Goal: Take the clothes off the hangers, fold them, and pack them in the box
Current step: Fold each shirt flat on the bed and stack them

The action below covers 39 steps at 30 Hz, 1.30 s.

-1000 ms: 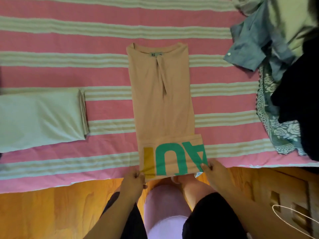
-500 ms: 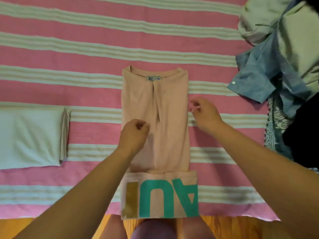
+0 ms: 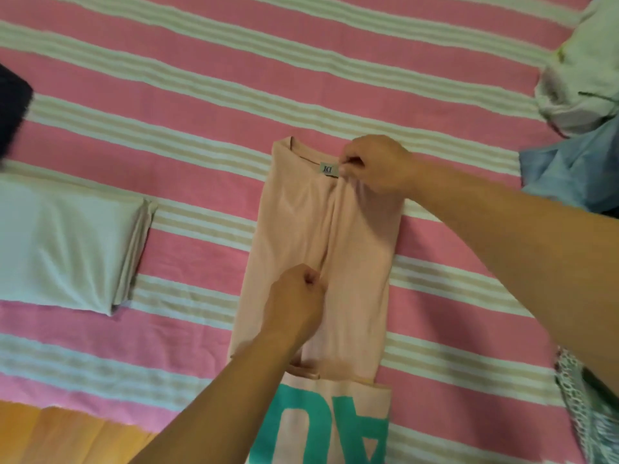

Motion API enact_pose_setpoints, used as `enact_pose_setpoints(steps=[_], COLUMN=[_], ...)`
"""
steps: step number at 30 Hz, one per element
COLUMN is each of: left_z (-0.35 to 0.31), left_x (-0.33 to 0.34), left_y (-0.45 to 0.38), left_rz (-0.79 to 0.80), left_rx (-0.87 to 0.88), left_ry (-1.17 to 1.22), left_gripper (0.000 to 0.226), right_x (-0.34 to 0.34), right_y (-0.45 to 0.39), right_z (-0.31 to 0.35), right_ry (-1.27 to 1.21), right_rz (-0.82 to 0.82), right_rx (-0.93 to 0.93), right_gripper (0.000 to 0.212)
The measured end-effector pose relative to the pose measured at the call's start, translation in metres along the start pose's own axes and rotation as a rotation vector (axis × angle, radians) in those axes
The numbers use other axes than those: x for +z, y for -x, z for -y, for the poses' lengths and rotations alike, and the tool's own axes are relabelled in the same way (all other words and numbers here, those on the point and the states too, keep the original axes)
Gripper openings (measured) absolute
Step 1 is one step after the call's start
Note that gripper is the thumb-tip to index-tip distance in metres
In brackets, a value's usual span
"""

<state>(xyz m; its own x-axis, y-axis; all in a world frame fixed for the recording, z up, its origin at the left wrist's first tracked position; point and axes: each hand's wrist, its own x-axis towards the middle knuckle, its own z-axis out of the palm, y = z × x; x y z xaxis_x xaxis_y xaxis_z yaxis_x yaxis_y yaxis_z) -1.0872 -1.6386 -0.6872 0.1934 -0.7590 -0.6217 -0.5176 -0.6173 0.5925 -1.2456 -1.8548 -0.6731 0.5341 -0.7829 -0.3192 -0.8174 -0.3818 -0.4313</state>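
A peach T-shirt (image 3: 291,229) lies lengthwise on the striped bed, its sides folded in and its hem turned up to show teal letters (image 3: 301,426). My right hand (image 3: 378,165) pinches the folded-in fabric at the collar, beside the neck label. My left hand (image 3: 294,303) pinches the same middle fold about halfway down the shirt. A folded pale green garment (image 3: 63,246) rests to the left. No box or hanger is in view.
The pink and white striped bedspread (image 3: 201,128) covers the bed. A heap of unfolded clothes sits at the right: a white piece (image 3: 582,78), a blue shirt (image 3: 576,172), a patterned fabric (image 3: 589,410). Something dark (image 3: 10,118) lies at the left edge. Wooden floor (image 3: 67,437) shows at bottom left.
My hands left the turned-up hem and moved up the shirt. The right hand now pinches fabric at the collar; the left pinches the middle fold. The view shifted forward.
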Motion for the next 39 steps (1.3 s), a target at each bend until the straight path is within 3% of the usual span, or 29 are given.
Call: enact_pose_setpoints(steps=[4,7,10,13,16,18,19,22,26,30,33,35,37,39], left_z=[0.006,0.013,0.012,0.011,0.021,0.028,0.029,0.028,0.026,0.013,-0.011,-0.035,-0.061,-0.083], left_x=[-0.01,-0.017,-0.021,-0.023,-0.025,-0.025,-0.025,-0.024,-0.028,-0.04,-0.059,-0.075,-0.088,-0.092], left_y=[0.006,-0.003,-0.01,-0.011,-0.006,0.0,0.003,0.009,-0.001,-0.011,-0.041,-0.079,-0.125,-0.164], left_rz=[-0.129,-0.157,-0.102,-0.008,0.069,0.057,0.049,0.06,0.124,0.276,0.029,-0.183,-0.204,-0.116], left_rx=[-0.062,-0.067,-0.012,0.02,-0.079,-0.111,-0.105,-0.077,-0.097,-0.096,0.136,0.249,0.232,0.178], left_ry=[0.1,0.008,-0.122,-0.176,-0.147,-0.117,-0.108,-0.099,-0.047,-0.156,-0.267,-0.239,-0.174,-0.132], left_gripper=[0.01,0.008,0.011,0.017,0.023,0.018,0.016,0.012,0.01,0.013,0.015,0.033,0.054,0.061], right_x=[-0.003,0.02,0.026,0.02,0.022,0.028,0.031,0.035,0.029,0.034,0.031,0.029,0.029,0.031], right_y=[-0.022,-0.033,-0.019,0.012,0.039,0.046,0.045,0.033,0.026,0.03,0.029,0.029,0.034,0.039], right_z=[0.025,0.04,0.024,-0.012,-0.042,-0.04,-0.036,-0.029,-0.04,-0.045,-0.047,-0.048,-0.049,-0.054], right_ry=[0.045,0.159,0.142,-0.041,-0.375,-0.819,-0.918,-0.787,-0.632,-0.483,-0.667,-0.852,-0.933,-1.039], right_rz=[-0.046,0.011,-0.205,-0.427,-0.283,-0.188,-0.176,-0.213,-0.345,-0.321,-0.327,-0.344,-0.329,-0.29], right_rx=[-0.027,-0.001,0.068,0.282,0.638,0.775,0.78,0.77,0.941,0.854,0.885,0.899,0.865,0.813], right_gripper=[0.014,0.017,0.028,0.042,0.058,0.052,0.044,0.032,0.021,0.018,0.015,0.03,0.035,0.03])
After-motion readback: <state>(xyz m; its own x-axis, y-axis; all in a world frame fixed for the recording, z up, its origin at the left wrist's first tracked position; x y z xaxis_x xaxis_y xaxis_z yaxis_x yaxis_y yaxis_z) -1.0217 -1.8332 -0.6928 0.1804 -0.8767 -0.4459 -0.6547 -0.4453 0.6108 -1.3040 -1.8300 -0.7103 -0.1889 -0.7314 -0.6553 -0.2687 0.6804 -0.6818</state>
